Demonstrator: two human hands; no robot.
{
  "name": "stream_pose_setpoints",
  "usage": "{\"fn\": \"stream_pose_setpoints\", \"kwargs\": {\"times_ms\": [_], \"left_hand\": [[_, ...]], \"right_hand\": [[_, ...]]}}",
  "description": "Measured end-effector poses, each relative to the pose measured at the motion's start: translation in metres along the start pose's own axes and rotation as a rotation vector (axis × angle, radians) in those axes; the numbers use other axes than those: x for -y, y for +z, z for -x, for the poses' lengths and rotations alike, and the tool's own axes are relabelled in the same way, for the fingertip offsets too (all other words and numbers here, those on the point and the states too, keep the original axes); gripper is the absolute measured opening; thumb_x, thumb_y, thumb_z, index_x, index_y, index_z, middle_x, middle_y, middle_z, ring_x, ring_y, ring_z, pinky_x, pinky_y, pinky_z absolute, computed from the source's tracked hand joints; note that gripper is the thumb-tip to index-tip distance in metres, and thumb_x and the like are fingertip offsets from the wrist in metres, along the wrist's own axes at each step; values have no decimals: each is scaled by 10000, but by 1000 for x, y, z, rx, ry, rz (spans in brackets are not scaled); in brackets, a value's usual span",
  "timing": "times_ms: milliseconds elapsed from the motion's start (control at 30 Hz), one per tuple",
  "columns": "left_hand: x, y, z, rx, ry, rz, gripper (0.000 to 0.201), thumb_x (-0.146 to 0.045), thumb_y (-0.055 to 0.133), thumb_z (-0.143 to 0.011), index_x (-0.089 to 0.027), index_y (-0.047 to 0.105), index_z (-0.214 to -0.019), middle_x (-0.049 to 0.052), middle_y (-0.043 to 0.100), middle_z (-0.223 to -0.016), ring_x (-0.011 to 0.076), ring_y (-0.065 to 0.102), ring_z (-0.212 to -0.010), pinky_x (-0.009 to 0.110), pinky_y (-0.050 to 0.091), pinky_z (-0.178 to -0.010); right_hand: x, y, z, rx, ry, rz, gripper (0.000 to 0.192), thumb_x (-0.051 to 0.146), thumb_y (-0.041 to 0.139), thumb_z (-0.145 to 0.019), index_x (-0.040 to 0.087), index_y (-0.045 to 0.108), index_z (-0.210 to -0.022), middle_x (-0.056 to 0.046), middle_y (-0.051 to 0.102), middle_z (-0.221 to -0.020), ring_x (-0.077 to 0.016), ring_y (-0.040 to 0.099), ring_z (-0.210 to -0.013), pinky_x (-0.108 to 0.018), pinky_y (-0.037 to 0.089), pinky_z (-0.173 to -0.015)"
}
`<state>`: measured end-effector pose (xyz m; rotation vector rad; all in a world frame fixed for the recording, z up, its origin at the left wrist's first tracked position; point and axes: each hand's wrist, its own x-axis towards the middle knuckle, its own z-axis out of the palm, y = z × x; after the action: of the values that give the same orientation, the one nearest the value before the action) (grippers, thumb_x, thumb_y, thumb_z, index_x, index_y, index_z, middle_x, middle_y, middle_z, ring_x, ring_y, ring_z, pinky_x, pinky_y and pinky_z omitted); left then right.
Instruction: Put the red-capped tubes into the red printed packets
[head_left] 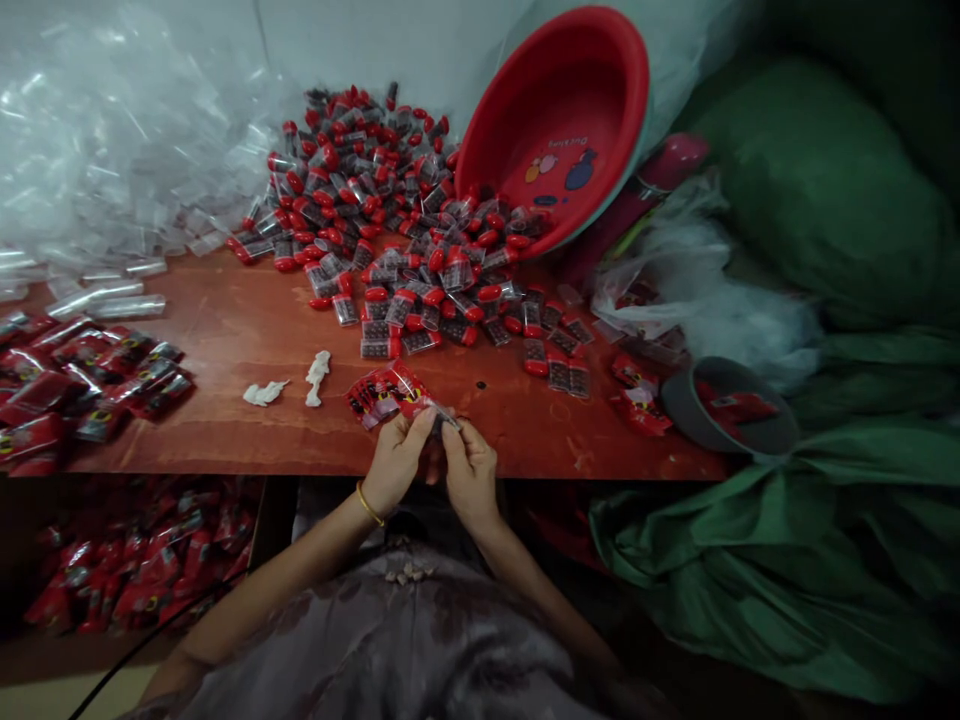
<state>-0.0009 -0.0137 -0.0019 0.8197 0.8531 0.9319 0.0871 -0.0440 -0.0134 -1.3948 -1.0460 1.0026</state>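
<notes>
At the table's front edge, my left hand (397,455) and my right hand (471,468) are close together, fingers pinched. Between their fingertips is a small clear-and-dark piece (438,423), mostly covered by the thumbs, so its exact kind is unclear. A fan of red printed wrappers (386,392) lies on the table just beyond my left hand, close to its fingers. Farther back spreads a large heap of small clear tubes with red caps and dark contents (397,265). Two crumpled white scraps (317,378) rest to the left of the wrappers.
A red basin (555,120) leans tilted behind the heap. Clear plastic sleeves (112,140) pile up at the back left, with filled red packets (90,385) before them. A grey bowl (694,405) stands at right beside green cloth (810,550). More packets (157,560) lie below the table.
</notes>
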Motion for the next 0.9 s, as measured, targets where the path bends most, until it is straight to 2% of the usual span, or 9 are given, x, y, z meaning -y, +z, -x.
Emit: {"fn": "stream_pose_setpoints", "kwargs": {"times_ms": [67, 200, 300, 367, 467, 600, 700, 800, 900], "left_hand": [[-2, -3, -4, -18, 37, 3, 417, -565, 587, -756, -155, 651, -803, -44, 501, -489, 72, 430, -376, 201, 364, -383], [-8, -11, -17, -96, 269, -180, 282, -455, 653, -744, -173, 650, -725, -7, 615, -670, 108, 537, -625, 218, 445, -636], [-5, -14, -26, -55, 336, -420, 183, -354, 633, -776, -178, 682, -770, 12, 658, -731, 143, 560, -687, 239, 437, -686], [1, -12, -29, -35, 345, -496, 166, -312, 607, -795, -188, 697, -859, 30, 692, -823, 169, 591, -760, 257, 439, -744], [14, -9, -33, -24, 322, -522, 207, -291, 612, -786, -211, 697, -957, 44, 707, -950, 200, 615, -886, 273, 430, -831], [23, -9, -35, -4, 319, -574, 229, -286, 635, -768, -230, 696, -981, 40, 709, -960, 199, 626, -889, 262, 433, -830], [24, -10, -34, 21, 350, -636, 238, -292, 627, -779, -237, 688, -1002, 45, 709, -976, 196, 635, -890, 259, 439, -828], [26, -10, -33, 22, 360, -661, 248, -298, 633, -780, -243, 685, -1016, 53, 709, -1000, 199, 644, -905, 260, 443, -841], [29, -10, -33, 15, 350, -675, 261, -299, 657, -764, -244, 688, -1017, 61, 709, -1001, 207, 653, -902, 266, 453, -840]], "right_hand": [[-7, -3, 0, -23, -37, 32, 290, 445, 435, -897, 213, 529, -751, 49, 535, -531, -93, 480, -402, -212, 404, -402], [-25, -20, -3, -95, -159, 167, 224, 373, 429, -913, 208, 580, -925, 3, 637, -709, -134, 601, -626, -257, 499, -619], [-32, -40, -13, -130, -252, 288, 253, 339, 448, -905, 204, 577, -1076, -65, 665, -998, -171, 628, -887, -312, 506, -797], [-33, -52, -22, -161, -325, 366, 263, 321, 471, -896, 203, 585, -1102, -87, 651, -1062, -184, 613, -959, -343, 494, -851], [-34, -65, -34, -115, -429, 457, 208, 301, 508, -881, 209, 648, -1005, -79, 685, -976, -190, 622, -925, -364, 492, -852], [-40, -70, -42, -81, -503, 499, 192, 294, 516, -879, 208, 685, -902, -68, 716, -872, -183, 649, -810, -353, 519, -760], [-45, -71, -41, -126, -564, 588, 181, 282, 517, -868, 213, 684, -855, -64, 721, -816, -191, 660, -770, -378, 520, -767], [-46, -71, -40, -199, -642, 685, 155, 243, 513, -842, 215, 659, -799, -57, 711, -759, -192, 656, -734, -415, 504, -828], [-43, -69, -43, -214, -681, 743, 113, 226, 523, -810, 217, 621, -754, -34, 681, -692, -172, 622, -656, -443, 478, -897]]}}
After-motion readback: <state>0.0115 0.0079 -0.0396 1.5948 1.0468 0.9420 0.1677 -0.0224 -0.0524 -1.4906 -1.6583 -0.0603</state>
